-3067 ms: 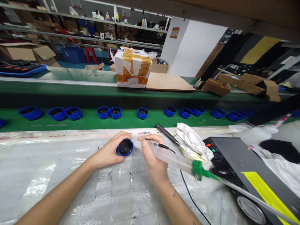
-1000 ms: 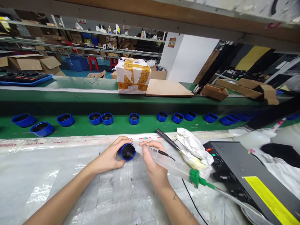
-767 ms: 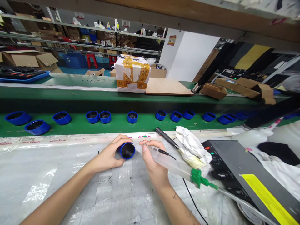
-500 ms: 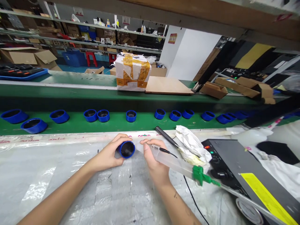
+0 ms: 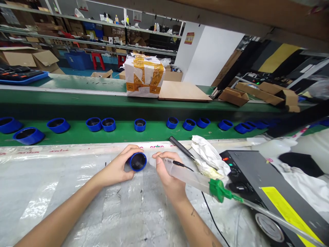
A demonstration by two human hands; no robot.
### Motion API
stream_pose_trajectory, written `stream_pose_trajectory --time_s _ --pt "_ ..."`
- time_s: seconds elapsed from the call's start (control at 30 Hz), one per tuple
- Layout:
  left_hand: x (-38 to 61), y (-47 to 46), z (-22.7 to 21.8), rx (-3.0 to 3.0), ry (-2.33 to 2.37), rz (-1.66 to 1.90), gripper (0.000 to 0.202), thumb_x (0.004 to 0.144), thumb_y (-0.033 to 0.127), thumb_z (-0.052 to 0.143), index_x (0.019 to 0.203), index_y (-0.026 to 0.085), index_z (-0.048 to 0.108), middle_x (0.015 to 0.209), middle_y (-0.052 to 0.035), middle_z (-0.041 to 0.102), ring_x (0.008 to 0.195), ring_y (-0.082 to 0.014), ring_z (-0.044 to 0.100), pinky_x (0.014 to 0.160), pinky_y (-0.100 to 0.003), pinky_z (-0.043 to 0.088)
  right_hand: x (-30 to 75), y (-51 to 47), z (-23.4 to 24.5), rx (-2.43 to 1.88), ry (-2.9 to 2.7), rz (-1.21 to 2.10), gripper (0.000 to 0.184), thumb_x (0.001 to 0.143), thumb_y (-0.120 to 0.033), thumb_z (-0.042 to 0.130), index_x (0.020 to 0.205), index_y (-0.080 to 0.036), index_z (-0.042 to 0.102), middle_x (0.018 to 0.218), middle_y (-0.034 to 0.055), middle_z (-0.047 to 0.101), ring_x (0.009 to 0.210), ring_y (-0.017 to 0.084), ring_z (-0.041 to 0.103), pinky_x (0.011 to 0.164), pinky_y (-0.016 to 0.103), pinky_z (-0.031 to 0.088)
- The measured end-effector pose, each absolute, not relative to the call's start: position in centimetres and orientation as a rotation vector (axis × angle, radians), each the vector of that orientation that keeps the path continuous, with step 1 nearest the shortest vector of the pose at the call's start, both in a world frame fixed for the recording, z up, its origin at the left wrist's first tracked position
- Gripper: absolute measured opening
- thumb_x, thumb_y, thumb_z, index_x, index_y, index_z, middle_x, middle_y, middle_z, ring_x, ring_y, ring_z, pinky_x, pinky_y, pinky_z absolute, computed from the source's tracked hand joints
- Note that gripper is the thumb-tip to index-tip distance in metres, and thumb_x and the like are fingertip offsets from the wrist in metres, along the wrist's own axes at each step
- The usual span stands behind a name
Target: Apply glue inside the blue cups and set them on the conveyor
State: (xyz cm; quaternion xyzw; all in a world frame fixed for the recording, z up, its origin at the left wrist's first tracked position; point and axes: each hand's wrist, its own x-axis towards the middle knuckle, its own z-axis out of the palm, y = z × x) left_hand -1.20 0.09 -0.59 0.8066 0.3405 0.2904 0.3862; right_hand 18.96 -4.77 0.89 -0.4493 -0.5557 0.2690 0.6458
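My left hand [image 5: 118,168] is closed around a blue ring-shaped cup [image 5: 138,162] with a dark inside, tilted so its mouth faces me. In my right hand [image 5: 168,173] is a translucent glue-dispensing syringe [image 5: 191,179], its tip pointing left toward the cup, a small gap between them. A green cap [image 5: 217,189] closes the syringe's rear end, and a clear hose [image 5: 279,219] runs from it to the lower right. A black cable plugs in near my right fingers.
Several blue cups [image 5: 140,125] stand in a row along the green belt [image 5: 123,136]. Right of my hands are a dark dispenser box [image 5: 246,161] with a gauge, crumpled white paper [image 5: 205,156] and a black-handled tool [image 5: 182,147]. A taped carton [image 5: 144,75] sits beyond the belt.
The view has shifted slightly, so the belt and its cups appear a little further left and up. Both hands keep the same holds, the syringe tip still close to the cup.
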Motion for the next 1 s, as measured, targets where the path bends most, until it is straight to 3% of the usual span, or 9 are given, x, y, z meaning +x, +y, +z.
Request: stream_pose_trajectory --time_s 0.5,1.0 --pt "-1.08 0.01 -0.45 2.068 0.898 0.734 0.070 0.067 0.000 0.055 0.133 0.025 0.052 0.135 -0.0078 0.051 0.134 -0.0290 0.051 0.118 -0.044 0.043 19.33 -5.32 1.30 -1.072 -1.374 0.592 0.006 0.088 -0.017 0.067 0.087 -0.024 0.067 0.084 0.0014 0.078 0.079 0.019 0.076 0.073 0.030 0.059" --pt "-1.04 0.13 -0.57 2.061 0.874 0.743 0.068 0.069 0.001 0.055 0.133 0.025 0.051 0.135 -0.0085 0.050 0.136 -0.0287 0.050 0.119 -0.045 0.041 19.18 -5.34 1.18 -1.090 -1.484 0.617 0.006 0.087 -0.021 0.066 0.082 -0.024 0.066 0.077 0.0024 0.078 0.073 0.020 0.077 0.065 0.030 0.058"
